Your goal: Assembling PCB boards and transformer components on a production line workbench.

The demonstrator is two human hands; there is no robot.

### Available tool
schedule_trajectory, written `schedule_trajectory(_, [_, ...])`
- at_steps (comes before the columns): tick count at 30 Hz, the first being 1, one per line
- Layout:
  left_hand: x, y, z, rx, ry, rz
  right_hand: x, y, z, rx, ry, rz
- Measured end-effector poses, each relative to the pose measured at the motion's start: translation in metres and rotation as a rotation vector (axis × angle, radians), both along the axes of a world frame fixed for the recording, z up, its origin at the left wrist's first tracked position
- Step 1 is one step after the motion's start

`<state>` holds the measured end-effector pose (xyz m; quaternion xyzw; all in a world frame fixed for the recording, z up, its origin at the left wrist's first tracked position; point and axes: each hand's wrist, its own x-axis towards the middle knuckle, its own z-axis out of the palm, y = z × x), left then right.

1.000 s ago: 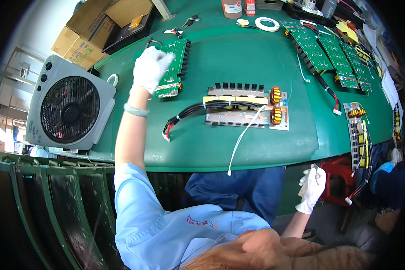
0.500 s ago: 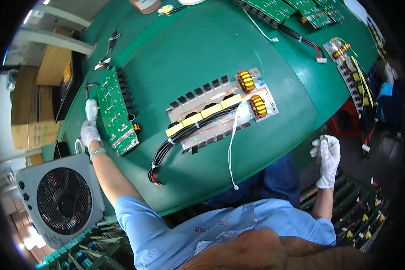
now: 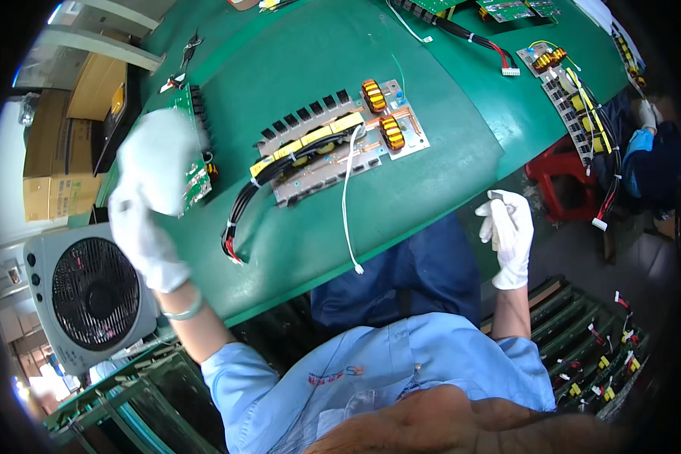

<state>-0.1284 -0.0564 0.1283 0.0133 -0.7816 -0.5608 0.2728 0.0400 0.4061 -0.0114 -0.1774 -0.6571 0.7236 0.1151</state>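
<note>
My left hand, in a white glove, is raised in front of the left table edge. It is closed round a white rounded object, blurred by motion, whose kind I cannot make out. Behind it a green circuit board with black parts along one side is partly hidden. In the table's middle lies a circuit board with black components, yellow blocks, two copper-wound ring coils, a black cable bundle and a white lead. My right hand, also gloved, hovers off the table's front edge, fingers curled; what they hold is hidden.
A grey fan stands at the left, with cardboard boxes behind. Another board with coils lies at the right edge, near a red stool. Slatted green racks with small connectors are at lower right. A person's gloved hand shows far right.
My left hand has lifted from beside the green board, closer to the view, with the white object. The whole view has shifted, with the table and boards now higher and further left.
</note>
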Motion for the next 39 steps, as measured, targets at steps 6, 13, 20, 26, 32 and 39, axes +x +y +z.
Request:
schedule_trajectory(6, [0.067,0.18,-0.049,-0.084,-0.187,-0.491,0.0,-0.004,0.017,-0.073,0.031,-0.093])
schedule_trajectory(13, [0.103,0.246,-0.117,-0.951,0.148,-0.859,0.006,-0.004,0.026,-0.002,-0.029,-0.049])
schedule_trajectory(20, [0.108,0.249,-0.132,-0.663,-0.034,-0.882,-0.015,-0.023,0.03,0.243,-0.239,0.078])
schedule_trajectory(26, [0.107,0.257,-0.139,-0.594,0.005,-0.756,-0.027,-0.017,0.013,0.531,-0.265,0.209])
schedule_trajectory(32, [0.095,0.268,-0.113,-0.607,-0.239,-0.709,-0.034,-0.016,0.027,0.781,-0.167,0.278])
schedule_trajectory(39, [0.09,0.275,-0.124,-0.818,-0.089,-0.678,-0.03,-0.006,0.021,1.006,0.022,0.301])
